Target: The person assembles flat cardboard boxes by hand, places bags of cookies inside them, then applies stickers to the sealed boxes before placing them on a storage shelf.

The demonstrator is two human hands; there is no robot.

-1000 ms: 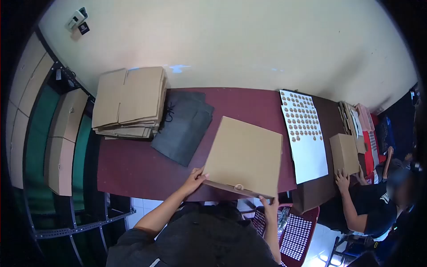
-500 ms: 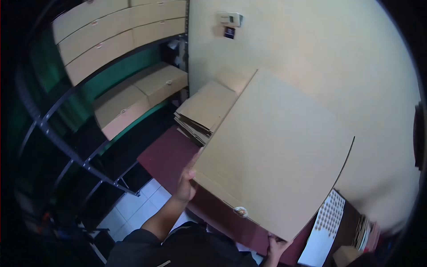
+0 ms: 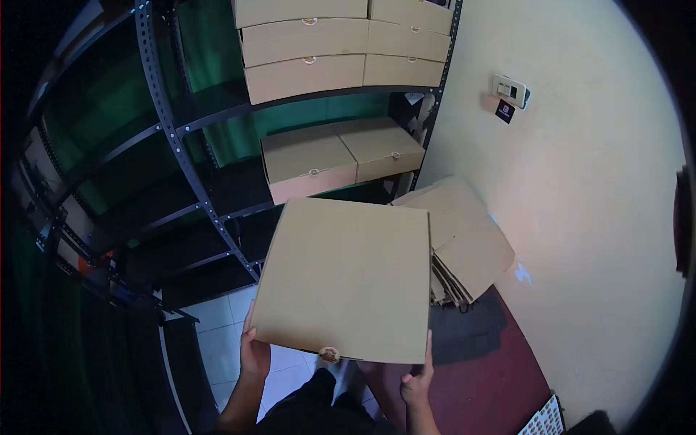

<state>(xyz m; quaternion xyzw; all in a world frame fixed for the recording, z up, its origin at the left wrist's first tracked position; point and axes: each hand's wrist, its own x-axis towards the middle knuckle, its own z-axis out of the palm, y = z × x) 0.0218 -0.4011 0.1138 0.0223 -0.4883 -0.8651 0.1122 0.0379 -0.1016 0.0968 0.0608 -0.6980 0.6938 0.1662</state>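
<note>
Gripping a box (image 3: pixel 341 279) by its sides near the close corners, with the left hand (image 3: pixel 254 355) on one and the right hand (image 3: pixel 417 384) on the other. Holding it closed and roughly level in mid-air, seal (image 3: pixel 330 354) nearest, in front of the rack (image 3: pixel 175 145) and near the desk (image 3: pixel 471 391). Probably mid-carry; for the next move, seems to call for even support and clearance from the cardboard stack (image 3: pixel 475 254).

The one view looks forward and steeply down from the wearer's head, near above a box (image 3: pixel 342 283), facing shelves (image 3: pixel 174 138) at ten o'clock, with the wall (image 3: pixel 580 130) at two, the table (image 3: pixel 478 395) at five and the wearer's legs (image 3: pixel 308 406) at six
</note>
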